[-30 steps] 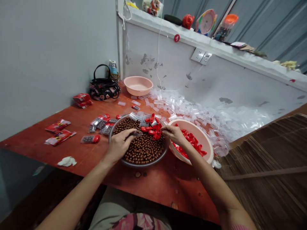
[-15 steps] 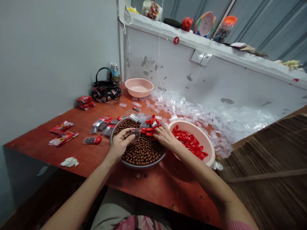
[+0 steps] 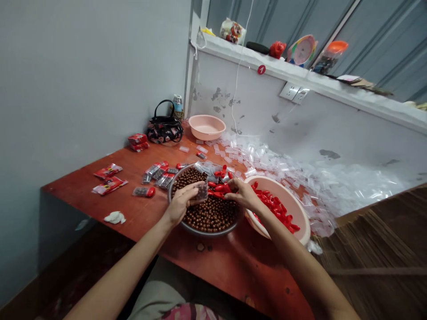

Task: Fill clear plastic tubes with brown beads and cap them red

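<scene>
Over a metal bowl (image 3: 171, 195) of glossy brown balls (image 3: 210, 215), my left hand (image 3: 182, 203) is closed around a small clear plastic case (image 3: 202, 192) with dark contents. Just right of it, my right hand (image 3: 245, 194) pinches a red plastic cap (image 3: 221, 188) between thumb and fingers. More red caps and clear empty cases (image 3: 207, 168) lie on the balls at the bowl's far side. Right beside the bowl stands a pink basin (image 3: 305, 222) holding many red caps (image 3: 275, 206).
Filled cases with red caps (image 3: 144, 191) and red packets (image 3: 110, 185) lie left on the red table (image 3: 227, 262). Clear cases (image 3: 300, 178) heap along the wall. At the back are a handbag (image 3: 165, 131) and pink basin (image 3: 207, 129); cardboard (image 3: 376, 249) stacks right.
The camera view has turned slightly left, so everything sits further right. My right hand has drawn back a little from the pile of red caps, with one in its fingers.
</scene>
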Action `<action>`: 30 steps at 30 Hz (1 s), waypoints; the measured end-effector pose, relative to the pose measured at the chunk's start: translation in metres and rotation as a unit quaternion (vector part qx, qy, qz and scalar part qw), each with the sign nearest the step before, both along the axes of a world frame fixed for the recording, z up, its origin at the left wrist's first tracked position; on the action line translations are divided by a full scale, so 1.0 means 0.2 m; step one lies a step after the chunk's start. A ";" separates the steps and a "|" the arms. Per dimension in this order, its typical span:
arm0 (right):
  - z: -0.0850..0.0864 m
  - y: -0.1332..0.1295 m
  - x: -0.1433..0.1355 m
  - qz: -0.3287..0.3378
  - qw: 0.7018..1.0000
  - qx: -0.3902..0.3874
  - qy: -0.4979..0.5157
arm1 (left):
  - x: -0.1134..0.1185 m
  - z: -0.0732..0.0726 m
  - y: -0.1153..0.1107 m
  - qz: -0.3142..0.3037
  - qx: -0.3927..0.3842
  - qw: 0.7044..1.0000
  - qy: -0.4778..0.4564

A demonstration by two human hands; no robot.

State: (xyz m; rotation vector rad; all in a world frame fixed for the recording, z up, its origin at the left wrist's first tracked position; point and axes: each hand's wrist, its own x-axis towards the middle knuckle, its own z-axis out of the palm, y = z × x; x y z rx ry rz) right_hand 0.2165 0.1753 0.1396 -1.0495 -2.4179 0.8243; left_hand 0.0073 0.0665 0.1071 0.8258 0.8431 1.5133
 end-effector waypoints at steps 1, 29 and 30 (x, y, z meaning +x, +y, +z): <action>0.02 -0.01 0.00 0.015 0.999 -0.035 0.039 | 0.00 -0.01 0.00 0.001 0.005 1.000 0.026; 0.23 -0.17 -0.08 0.077 0.978 -0.117 0.156 | 0.02 0.01 -0.02 0.032 0.063 0.986 0.152; 0.23 -0.17 -0.07 0.081 0.977 -0.122 0.153 | 0.02 0.00 -0.02 0.033 0.064 0.985 0.156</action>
